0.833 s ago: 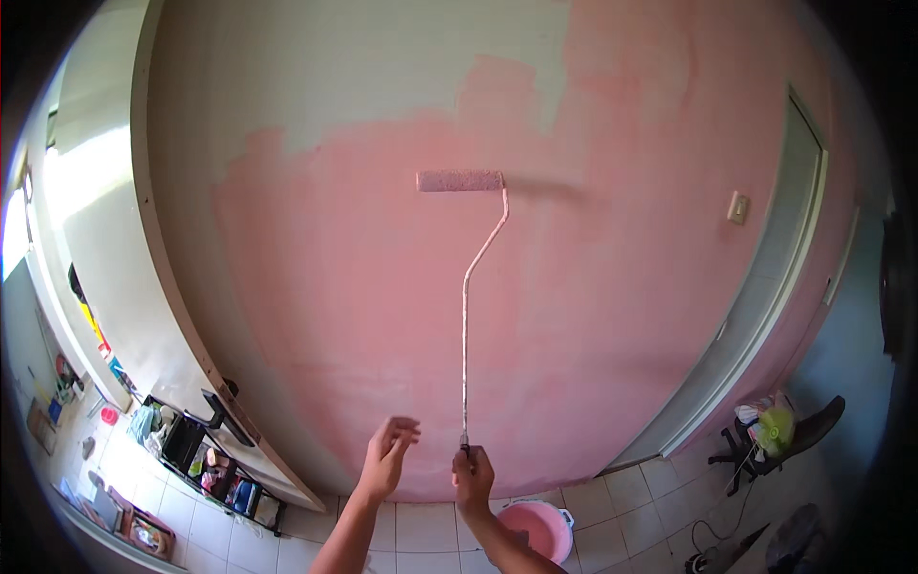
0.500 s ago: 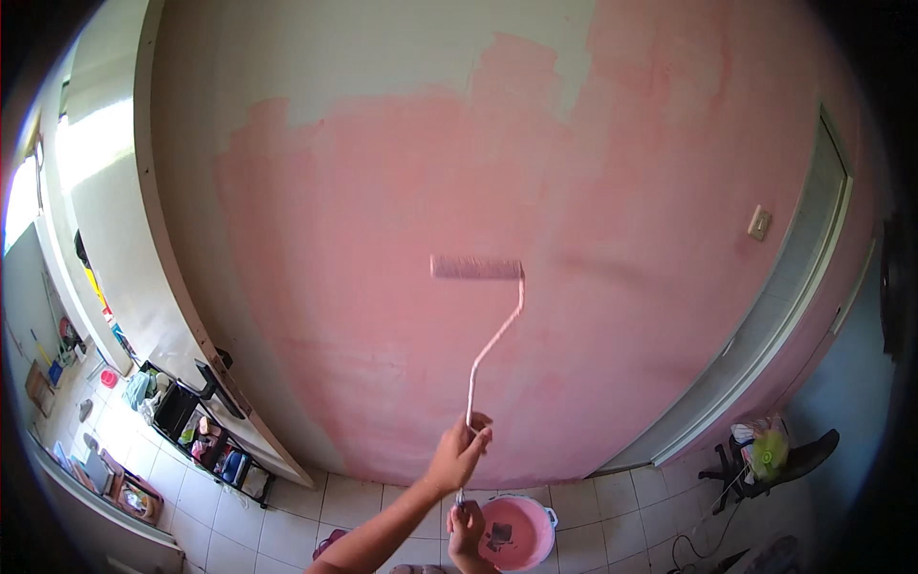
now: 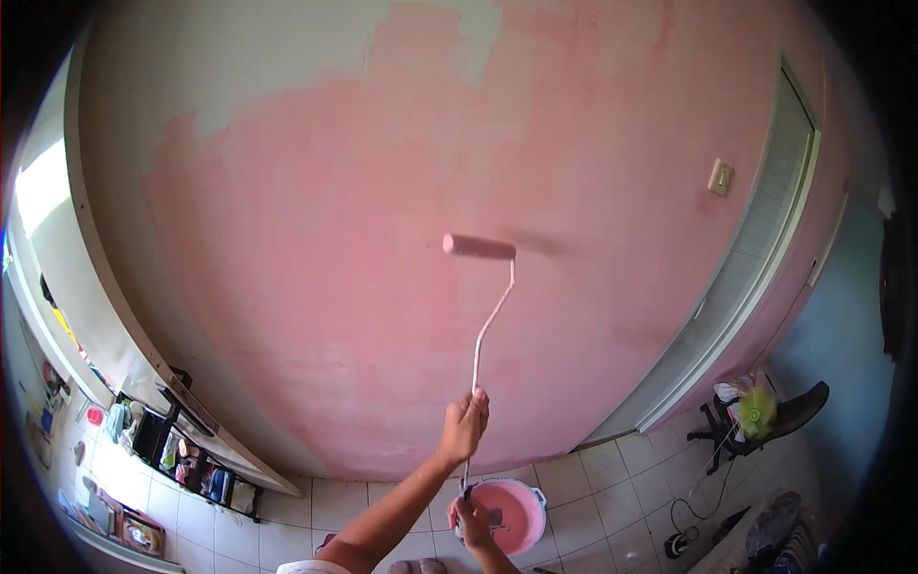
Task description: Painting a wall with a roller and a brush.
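My left hand (image 3: 462, 428) grips the thin shaft of a paint roller, above my right hand (image 3: 470, 521), which is closed on the roller's handle lower down. The pink-coated roller (image 3: 479, 246) is on or very near the wall (image 3: 316, 239), at about the middle of the view, with a shadow to its right. The wall is mostly covered in patchy pink, with pale bare areas at the upper left. Below my hands, a white tub (image 3: 512, 516) holding pink paint stands on the tiled floor, partly hidden behind my right hand.
A door (image 3: 727, 268) and switch (image 3: 720, 178) are at right, near a black chair (image 3: 803, 411) with a green fan (image 3: 756, 413) and cords. At left are an open door (image 3: 115, 306) and a black rack (image 3: 156, 430) of small items. Grey slippers (image 3: 430, 566) lie at the bottom.
The roller has come down from higher on the wall. My left hand, apart from the shaft earlier, has taken hold of it. My right hand has moved lower. The view has shifted.
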Motion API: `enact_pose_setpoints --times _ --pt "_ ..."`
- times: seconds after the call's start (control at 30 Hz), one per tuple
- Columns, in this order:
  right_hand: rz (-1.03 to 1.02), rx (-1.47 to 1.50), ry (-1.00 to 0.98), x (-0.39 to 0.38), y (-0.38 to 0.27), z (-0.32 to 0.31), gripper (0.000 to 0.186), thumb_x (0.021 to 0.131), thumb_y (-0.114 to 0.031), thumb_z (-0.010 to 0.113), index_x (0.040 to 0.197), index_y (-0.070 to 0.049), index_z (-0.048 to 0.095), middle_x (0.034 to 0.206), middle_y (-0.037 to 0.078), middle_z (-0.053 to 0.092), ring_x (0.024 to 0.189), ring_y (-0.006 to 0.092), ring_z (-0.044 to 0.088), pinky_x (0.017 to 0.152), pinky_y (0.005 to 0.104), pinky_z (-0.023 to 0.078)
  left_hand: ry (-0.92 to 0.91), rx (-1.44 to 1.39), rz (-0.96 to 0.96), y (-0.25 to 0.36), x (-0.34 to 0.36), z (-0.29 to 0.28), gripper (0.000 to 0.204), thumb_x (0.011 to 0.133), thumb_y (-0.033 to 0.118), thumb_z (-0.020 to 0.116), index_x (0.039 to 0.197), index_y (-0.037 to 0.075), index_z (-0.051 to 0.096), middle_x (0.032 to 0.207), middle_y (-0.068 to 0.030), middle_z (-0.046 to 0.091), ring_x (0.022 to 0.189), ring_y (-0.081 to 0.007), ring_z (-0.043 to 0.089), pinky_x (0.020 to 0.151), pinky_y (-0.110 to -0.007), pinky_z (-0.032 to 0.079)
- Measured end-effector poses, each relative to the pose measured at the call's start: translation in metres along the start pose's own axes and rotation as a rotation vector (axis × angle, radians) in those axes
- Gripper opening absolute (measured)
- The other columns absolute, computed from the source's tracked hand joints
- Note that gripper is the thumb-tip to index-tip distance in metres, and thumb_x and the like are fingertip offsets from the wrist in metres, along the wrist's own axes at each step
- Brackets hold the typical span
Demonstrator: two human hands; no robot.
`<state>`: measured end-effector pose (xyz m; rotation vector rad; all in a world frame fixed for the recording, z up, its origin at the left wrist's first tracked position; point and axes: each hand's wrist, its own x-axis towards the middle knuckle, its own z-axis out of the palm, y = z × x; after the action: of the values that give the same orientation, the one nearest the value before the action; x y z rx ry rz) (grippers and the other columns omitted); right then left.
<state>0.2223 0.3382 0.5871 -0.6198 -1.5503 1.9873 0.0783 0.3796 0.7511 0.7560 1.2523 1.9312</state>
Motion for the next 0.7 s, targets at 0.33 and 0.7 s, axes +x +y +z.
enact_pose_setpoints --times 0.33,0.7 --pt "-0.215 -0.162 0.193 0.093 -0.149 0.037 0.035 0.092 -0.034 0.049 0.072 -0.006 0.043 0.054 -0.003 0.037 0.048 0.0051 0.033 0.043 0.0244 0.029 0.269 0.519 0.607 0.122 0.106 0.049 0.034 0.096 0.03 0.038 0.081 0.001 0.044 0.05 -0.0062 0.035 0.042 -0.012 0.026 0.038 -0.031 0.022" --pt "0.063 -0.79 0.402 -0.001 0.062 -0.007 0.05 0.089 -0.048 0.044 0.074 -0.002 0.058 0.061 0.021 0.055 0.059 0.0386 0.054 0.053 0.044 0.04 0.496 1.021 0.208 -0.133 0.007 -0.026 0.022 0.091 0.019 0.042 0.1 0.0 0.047 0.056 -0.0221 0.053 0.052 -0.0443 0.052 0.046 -0.053 0.037"
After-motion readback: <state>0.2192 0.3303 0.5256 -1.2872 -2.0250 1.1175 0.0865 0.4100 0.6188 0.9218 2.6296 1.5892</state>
